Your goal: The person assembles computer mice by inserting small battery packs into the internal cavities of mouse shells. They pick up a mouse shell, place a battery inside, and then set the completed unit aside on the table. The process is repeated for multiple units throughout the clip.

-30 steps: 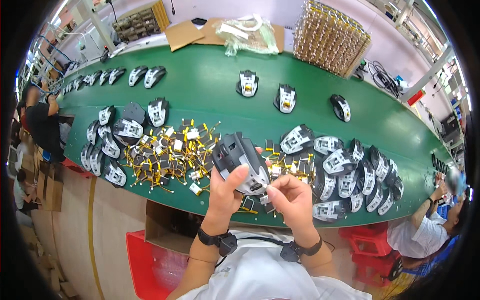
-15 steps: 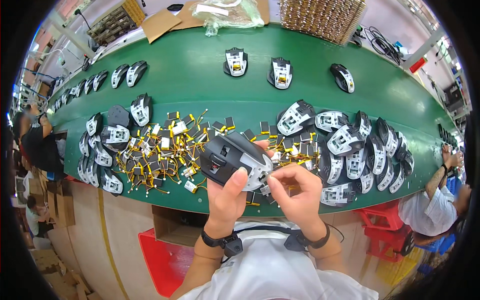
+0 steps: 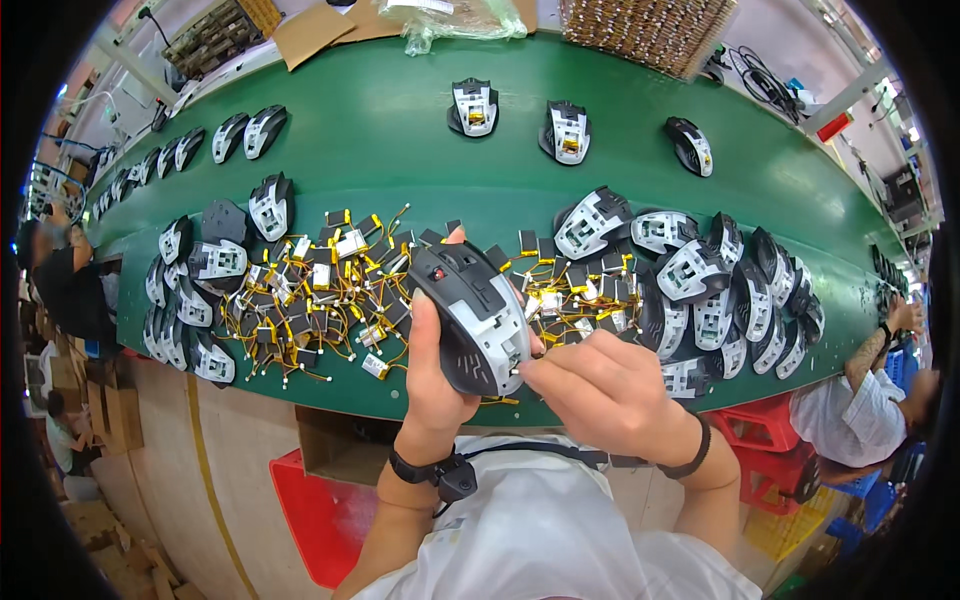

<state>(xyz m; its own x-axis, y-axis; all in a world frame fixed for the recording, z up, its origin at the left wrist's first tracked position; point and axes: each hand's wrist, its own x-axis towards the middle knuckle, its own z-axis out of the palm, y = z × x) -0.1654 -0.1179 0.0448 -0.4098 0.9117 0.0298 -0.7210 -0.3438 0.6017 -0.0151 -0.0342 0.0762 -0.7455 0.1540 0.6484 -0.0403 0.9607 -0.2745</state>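
My left hand (image 3: 432, 385) is wrapped round a black and white computer mouse (image 3: 485, 325), tilted in the air above the table's near edge. The mouse's top is uncovered, showing openings in its white section. At its lower right edge my right hand (image 3: 615, 395) pinches with thumb and forefinger. A tiny pale tip shows at those fingers, too small to name. Behind the mouse, a heap of small battery packs (image 3: 320, 285) with yellow tape and thin wires spreads to the left. More battery packs (image 3: 580, 290) lie to the right.
Similar mice crowd the green table (image 3: 380, 130) in a right group (image 3: 695, 272) and a left group (image 3: 218, 262). Several mice stand along the far side. Cardboard (image 3: 312, 36) and a clear plastic bag (image 3: 465, 22) lie at the back. A co-worker (image 3: 850, 415) sits at the far right.
The mouse has turned in my left hand, its white end now pointing more toward me. My right hand has shifted slightly down, staying at the mouse's edge.
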